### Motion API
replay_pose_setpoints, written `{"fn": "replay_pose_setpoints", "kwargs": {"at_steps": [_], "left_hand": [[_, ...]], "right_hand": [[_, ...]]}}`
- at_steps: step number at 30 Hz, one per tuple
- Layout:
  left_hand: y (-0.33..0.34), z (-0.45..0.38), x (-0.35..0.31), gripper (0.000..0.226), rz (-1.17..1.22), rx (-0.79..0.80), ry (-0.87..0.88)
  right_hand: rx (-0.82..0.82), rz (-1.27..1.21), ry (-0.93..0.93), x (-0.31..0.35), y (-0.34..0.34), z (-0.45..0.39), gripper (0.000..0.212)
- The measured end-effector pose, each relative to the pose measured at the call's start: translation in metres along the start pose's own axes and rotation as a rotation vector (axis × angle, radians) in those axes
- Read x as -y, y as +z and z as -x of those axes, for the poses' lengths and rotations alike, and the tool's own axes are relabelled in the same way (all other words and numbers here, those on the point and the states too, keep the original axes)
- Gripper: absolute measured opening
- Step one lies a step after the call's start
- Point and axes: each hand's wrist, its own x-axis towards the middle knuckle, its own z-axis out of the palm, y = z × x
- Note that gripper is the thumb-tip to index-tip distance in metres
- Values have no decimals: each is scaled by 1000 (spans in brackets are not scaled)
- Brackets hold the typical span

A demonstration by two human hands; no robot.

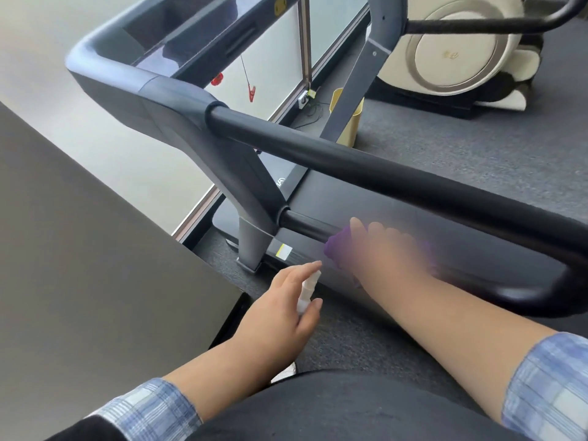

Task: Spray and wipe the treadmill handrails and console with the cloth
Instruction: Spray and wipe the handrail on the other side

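Head view. Purple cleaning cloth (334, 246) pressed around the lower black padded treadmill handrail (305, 226), close to where that rail meets the grey upright post (254, 237). Right hand (385, 249) grasping the cloth against the rail, blurred with motion, thumb lifted over the top of the rail; forearm reaching in from the lower right, checked sleeve pushed up. Left hand (286, 310) just nearer than the rail and a little left of the cloth, clasping a small white spray bottle (307, 289), forefinger stretched out over the nozzle, thumb alongside the body, nozzle aimed toward the rail. Upper black handrail (381, 173) above and beyond the lower one, untouched; glossy dark console (178, 36) far beyond it, at the top.

Risks, as judged: a spray fired now likely to wet the right wrist rather than the rail, the nozzle sitting so near it; cloth bunched, so a fast stroke may skip the rail's underside; light hold on the bottle may let it slip.
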Motion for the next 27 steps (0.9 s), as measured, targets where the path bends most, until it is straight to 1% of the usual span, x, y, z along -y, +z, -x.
{"fn": "replay_pose_setpoints", "kwargs": {"at_steps": [4, 8, 10, 12, 14, 15, 19, 23, 27], "left_hand": [[-28, -13, 28, 54, -33, 28, 21], [-56, -21, 61, 52, -60, 28, 41], [-66, -24, 75, 55, -66, 52, 59], [-73, -30, 83, 55, -67, 75, 84], [-77, -40, 85, 54, -68, 92, 115], [-77, -45, 84, 55, -69, 98, 133], [-64, -68, 71, 56, -40, 124, 236], [-36, -79, 51, 59, -11, 197, 301], [-5, -75, 24, 60, 3, 269, 353]], "right_hand": [[0, -26, -8, 43, -2, -34, 86], [-11, -34, -36, 84, -4, -62, 71], [-25, -23, -41, 103, -7, -73, 66], [-24, -61, -28, 111, -12, -80, 66], [-16, -103, -33, 111, -15, -83, 75], [-15, -114, -41, 109, -16, -82, 76], [-43, -144, -52, 96, -14, -67, 59], [-74, -170, 16, 65, -7, -40, 53], [-102, -116, 82, 26, 6, -5, 67]]}}
